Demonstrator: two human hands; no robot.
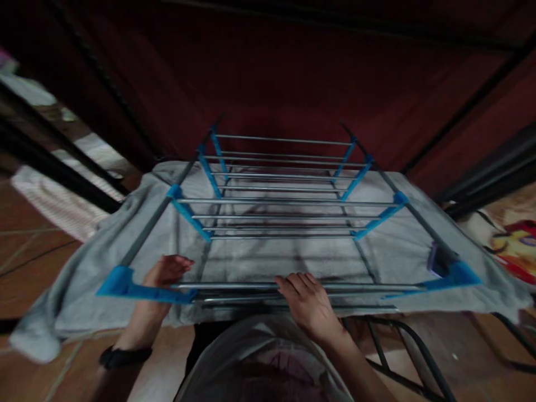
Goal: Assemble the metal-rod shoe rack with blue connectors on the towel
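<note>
A shoe rack (285,202) of metal rods and blue plastic brackets lies across a grey blanket (92,315), stretching away from a seated person toward a dark red panel (276,72) in a dimly lit room. The person's right hand (305,298) is closed over the front rod (243,286) near its middle, fingers curled across the top. The left hand (165,272) is partly open beside the left front bracket (119,283), fingers loosely bent; whether it touches the bracket cannot be told. A dark band (125,357) circles the left wrist. The blanket, rumpled and hanging at its edges, hides what supports it. Terracotta-coloured floor tiles (20,248) show below, with a pale striped cloth (58,195) and black metal bars (56,164) at left. A red-and-yellow patterned fabric (519,237) lies at right, above a black tubular frame (431,357).
</note>
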